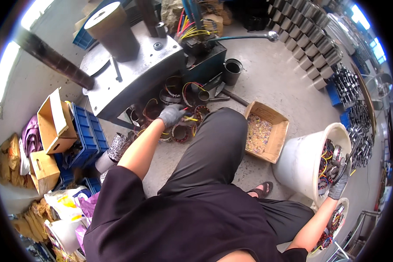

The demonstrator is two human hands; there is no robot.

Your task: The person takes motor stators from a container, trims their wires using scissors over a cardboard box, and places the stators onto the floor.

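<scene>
Partly hidden; rings (337,153) beneath right hand (339,180)

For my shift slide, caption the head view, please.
Gloved left hand at wired rings on the floor, gloved right hand at a white bucket holding more rings.

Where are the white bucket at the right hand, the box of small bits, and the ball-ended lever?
White bucket (295,163): head view, on its outer wall.
Box of small bits (279,136): head view, on its inner wall.
Ball-ended lever (242,37): head view, on its bar.
</scene>
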